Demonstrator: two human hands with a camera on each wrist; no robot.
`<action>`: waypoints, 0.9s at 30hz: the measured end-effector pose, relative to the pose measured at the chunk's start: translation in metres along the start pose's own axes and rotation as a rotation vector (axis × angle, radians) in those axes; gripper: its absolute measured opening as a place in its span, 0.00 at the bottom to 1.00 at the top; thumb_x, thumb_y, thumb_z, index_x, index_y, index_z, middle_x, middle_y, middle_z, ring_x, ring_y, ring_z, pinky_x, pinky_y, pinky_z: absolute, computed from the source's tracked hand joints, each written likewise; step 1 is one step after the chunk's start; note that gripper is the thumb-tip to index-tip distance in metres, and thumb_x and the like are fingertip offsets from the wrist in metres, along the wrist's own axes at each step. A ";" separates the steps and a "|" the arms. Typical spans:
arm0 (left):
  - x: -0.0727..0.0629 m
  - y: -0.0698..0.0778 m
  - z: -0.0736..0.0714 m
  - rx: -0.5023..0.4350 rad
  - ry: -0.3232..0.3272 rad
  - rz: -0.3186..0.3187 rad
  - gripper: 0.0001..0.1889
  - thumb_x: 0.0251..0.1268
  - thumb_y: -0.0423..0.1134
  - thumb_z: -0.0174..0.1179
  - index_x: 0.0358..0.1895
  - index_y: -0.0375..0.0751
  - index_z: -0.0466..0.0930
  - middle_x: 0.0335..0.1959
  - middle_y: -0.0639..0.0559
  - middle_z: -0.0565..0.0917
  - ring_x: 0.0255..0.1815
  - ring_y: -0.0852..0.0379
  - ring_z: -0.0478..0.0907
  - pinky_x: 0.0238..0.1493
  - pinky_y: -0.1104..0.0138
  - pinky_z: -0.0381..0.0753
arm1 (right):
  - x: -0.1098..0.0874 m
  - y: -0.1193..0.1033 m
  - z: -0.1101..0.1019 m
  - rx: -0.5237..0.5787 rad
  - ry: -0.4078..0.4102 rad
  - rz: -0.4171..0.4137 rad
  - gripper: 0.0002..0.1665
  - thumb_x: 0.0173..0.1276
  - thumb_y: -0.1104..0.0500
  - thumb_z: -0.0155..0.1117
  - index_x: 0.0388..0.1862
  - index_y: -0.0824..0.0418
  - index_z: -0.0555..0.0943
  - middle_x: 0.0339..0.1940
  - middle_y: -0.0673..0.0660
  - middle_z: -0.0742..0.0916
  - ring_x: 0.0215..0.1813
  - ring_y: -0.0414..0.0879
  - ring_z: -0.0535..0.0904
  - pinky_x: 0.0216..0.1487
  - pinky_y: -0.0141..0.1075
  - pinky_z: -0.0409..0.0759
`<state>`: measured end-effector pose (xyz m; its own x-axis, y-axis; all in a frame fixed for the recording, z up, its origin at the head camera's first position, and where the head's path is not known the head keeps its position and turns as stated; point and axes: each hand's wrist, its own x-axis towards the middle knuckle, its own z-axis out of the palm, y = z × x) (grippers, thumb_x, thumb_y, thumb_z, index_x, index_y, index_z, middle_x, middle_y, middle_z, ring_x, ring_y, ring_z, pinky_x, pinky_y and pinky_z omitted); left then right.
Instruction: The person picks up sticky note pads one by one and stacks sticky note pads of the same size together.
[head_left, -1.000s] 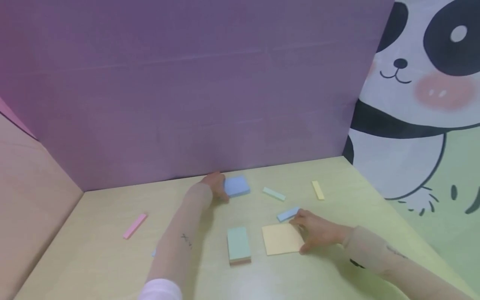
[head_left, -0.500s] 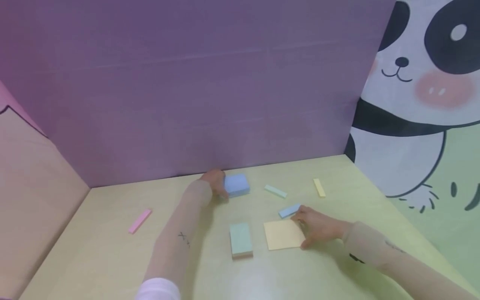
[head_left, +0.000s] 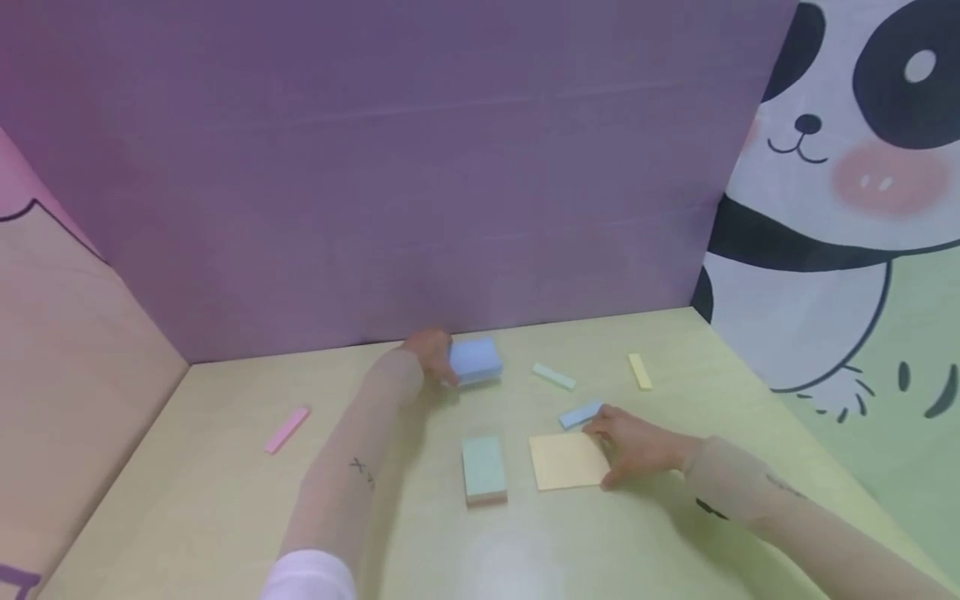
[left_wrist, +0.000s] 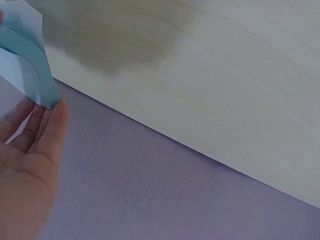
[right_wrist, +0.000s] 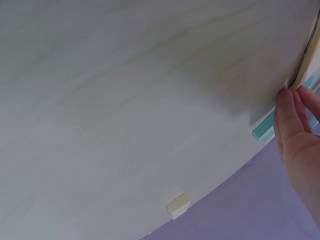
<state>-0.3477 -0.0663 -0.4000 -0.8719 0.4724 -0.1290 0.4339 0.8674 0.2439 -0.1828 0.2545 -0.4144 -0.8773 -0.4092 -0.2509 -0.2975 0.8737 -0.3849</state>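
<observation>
Currently, left hand [head_left: 431, 355] gripping blue pad [head_left: 476, 358], right hand [head_left: 636, 447] holding yellow pad [head_left: 566, 462].

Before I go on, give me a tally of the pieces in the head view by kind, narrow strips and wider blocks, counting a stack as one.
Narrow strips: 4 (pink strip, pale green strip, blue strip, yellow strip)
Wider blocks: 3 (blue block, green-topped block, pale yellow square)
Total in view: 7
</observation>
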 end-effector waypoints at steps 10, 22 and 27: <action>-0.010 0.006 -0.012 -0.018 -0.010 -0.016 0.32 0.34 0.50 0.70 0.47 0.36 0.77 0.38 0.48 0.80 0.39 0.52 0.75 0.46 0.61 0.76 | 0.003 -0.002 -0.001 -0.024 0.018 0.020 0.46 0.36 0.49 0.78 0.57 0.61 0.73 0.49 0.52 0.74 0.52 0.46 0.71 0.59 0.45 0.70; -0.024 0.011 -0.017 -0.003 0.015 0.026 0.29 0.34 0.49 0.71 0.42 0.35 0.79 0.35 0.49 0.81 0.35 0.54 0.75 0.43 0.64 0.76 | 0.001 -0.002 0.000 0.000 0.011 0.002 0.44 0.36 0.49 0.79 0.55 0.62 0.75 0.45 0.51 0.73 0.47 0.43 0.69 0.55 0.44 0.71; -0.031 0.015 -0.017 -0.002 0.017 0.050 0.27 0.33 0.49 0.71 0.39 0.35 0.80 0.33 0.49 0.81 0.33 0.54 0.74 0.40 0.65 0.76 | 0.000 -0.001 0.002 0.008 0.018 -0.008 0.42 0.35 0.50 0.79 0.53 0.60 0.76 0.45 0.50 0.74 0.46 0.44 0.69 0.54 0.44 0.71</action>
<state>-0.3186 -0.0709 -0.3758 -0.8527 0.5127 -0.0997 0.4771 0.8422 0.2511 -0.1816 0.2534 -0.4157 -0.8817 -0.4109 -0.2318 -0.3012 0.8684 -0.3938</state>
